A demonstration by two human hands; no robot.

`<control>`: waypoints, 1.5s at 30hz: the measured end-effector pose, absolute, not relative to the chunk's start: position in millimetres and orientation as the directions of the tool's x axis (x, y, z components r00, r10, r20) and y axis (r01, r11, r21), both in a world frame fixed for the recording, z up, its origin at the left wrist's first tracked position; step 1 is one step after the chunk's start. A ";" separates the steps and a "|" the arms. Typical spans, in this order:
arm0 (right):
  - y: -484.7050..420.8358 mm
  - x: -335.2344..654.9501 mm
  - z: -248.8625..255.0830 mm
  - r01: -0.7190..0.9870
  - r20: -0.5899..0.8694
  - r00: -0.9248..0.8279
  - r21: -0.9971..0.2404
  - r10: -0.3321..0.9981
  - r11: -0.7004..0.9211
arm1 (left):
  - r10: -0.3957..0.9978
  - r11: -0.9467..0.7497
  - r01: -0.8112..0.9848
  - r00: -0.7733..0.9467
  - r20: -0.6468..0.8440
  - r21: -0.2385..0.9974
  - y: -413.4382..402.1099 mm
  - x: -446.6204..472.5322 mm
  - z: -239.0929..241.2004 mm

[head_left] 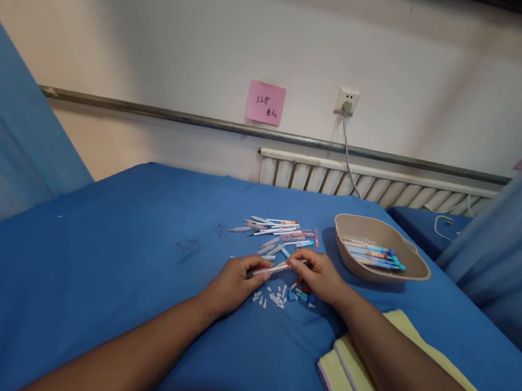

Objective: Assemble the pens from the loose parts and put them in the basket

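Between my two hands lies a thin white pen refill, with some orange near its right end. My left hand pinches its left part between thumb and fingers. The fingers of my right hand are closed on the right end and hide part of it. Just beyond my hands is a loose pile of pen barrels and refills in grey, white, pink and light blue. Close below the refill are scattered small white pen tips. Blue pen caps lie beside them, partly under my right hand.
A beige basket to the right holds several blue-and-orange pens. A folded yellow towel lies under my right forearm. Blue cloth covers the surface. Behind are a radiator, a wall rail, and a plugged-in cable.
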State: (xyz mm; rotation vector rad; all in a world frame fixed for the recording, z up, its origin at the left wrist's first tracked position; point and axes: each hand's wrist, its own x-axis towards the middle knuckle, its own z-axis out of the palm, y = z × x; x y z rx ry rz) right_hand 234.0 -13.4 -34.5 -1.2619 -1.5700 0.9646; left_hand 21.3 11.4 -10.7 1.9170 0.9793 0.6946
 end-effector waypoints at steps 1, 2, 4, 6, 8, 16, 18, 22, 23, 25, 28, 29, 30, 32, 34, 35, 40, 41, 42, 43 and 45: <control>-14.5 231.9 -35.0 0.321 0.175 -0.110 -0.925 0.978 0.202 | 0.835 -0.334 0.361 0.542 0.095 0.871 11.2 21.3 -11.6; -15.3 230.0 -35.0 0.340 0.196 -0.116 -0.913 0.974 0.225 | 0.833 -0.336 0.360 0.545 0.096 0.870 11.1 21.4 -12.5; -16.3 227.4 -33.9 0.373 0.234 -0.122 -0.890 0.965 0.263 | 0.829 -0.341 0.370 0.551 0.091 0.864 11.3 21.4 -13.8; -16.8 226.4 -31.8 0.410 0.264 -0.138 -0.862 0.955 0.298 | 0.823 -0.350 0.379 0.562 0.088 0.857 11.7 21.4 -14.4; -17.3 226.6 -29.8 0.441 0.290 -0.167 -0.833 0.942 0.335 | 0.816 -0.359 0.380 0.571 0.089 0.852 11.8 21.2 -14.2; -19.7 229.8 -22.7 0.546 0.413 -0.272 -0.678 0.869 0.493 | 0.828 -0.349 0.372 0.552 0.097 0.860 11.7 20.6 -13.8; -20.0 230.0 -20.7 0.587 0.430 -0.295 -0.624 0.854 0.516 | 0.829 -0.359 0.379 0.549 0.105 0.853 11.2 20.1 -13.9; -19.8 228.9 -20.5 0.606 0.391 -0.328 -0.611 0.860 0.509 | 0.820 -0.401 0.388 0.556 0.136 0.829 9.0 19.6 -11.6; -19.5 228.6 -21.5 0.604 0.377 -0.320 -0.625 0.869 0.494 | 0.824 -0.399 0.380 0.548 0.144 0.834 8.7 19.7 -10.4; -18.3 228.2 -24.3 0.596 0.366 -0.288 -0.655 0.885 0.465 | 0.851 -0.350 0.334 0.504 0.149 0.875 9.2 19.9 -8.2; -16.2 228.8 -30.0 0.576 0.367 -0.215 -0.701 0.905 0.421 | 0.907 -0.194 0.268 0.416 0.069 0.944 12.6 20.0 -6.4; -15.5 229.3 -32.0 0.571 0.362 -0.187 -0.716 0.913 0.401 | 0.914 -0.137 0.272 0.405 0.016 0.952 14.1 19.9 -6.5; -15.0 229.8 -33.9 0.567 0.353 -0.163 -0.731 0.921 0.380 | 0.914 -0.085 0.285 0.404 -0.040 0.955 15.6 19.9 -6.9; -14.1 231.0 -37.1 0.559 0.335 -0.134 -0.752 0.933 0.351 | 0.903 -0.007 0.298 0.412 -0.122 0.954 17.9 19.8 -8.0; -13.7 232.0 -39.0 0.549 0.324 -0.135 -0.763 0.936 0.343 | 0.900 0.019 0.250 0.418 -0.126 0.968 18.9 19.9 -8.9; -13.6 232.4 -39.4 0.544 0.320 -0.138 -0.766 0.937 0.342 | 0.904 0.016 0.205 0.416 -0.102 0.979 19.0 20.1 -9.1; -14.5 232.6 -37.3 0.543 0.318 -0.154 -0.764 0.936 0.349 | 0.905 0.074 0.035 0.418 -0.082 0.997 17.3 21.8 -10.1; -14.9 232.5 -36.5 0.547 0.325 -0.156 -0.758 0.933 0.355 | 0.898 0.109 0.056 0.422 -0.122 0.993 17.3 21.9 -10.6; -15.2 232.3 -35.8 0.551 0.334 -0.157 -0.751 0.929 0.363 | 0.891 0.132 0.088 0.426 -0.158 0.987 17.6 21.9 -11.1; -15.5 232.2 -35.2 0.555 0.344 -0.158 -0.744 0.926 0.371 | 0.887 0.137 0.119 0.427 -0.175 0.983 18.1 21.7 -11.6; -15.8 232.0 -34.3 0.561 0.357 -0.157 -0.735 0.921 0.381 | 0.893 0.087 0.119 0.431 -0.131 0.989 19.4 20.9 -11.8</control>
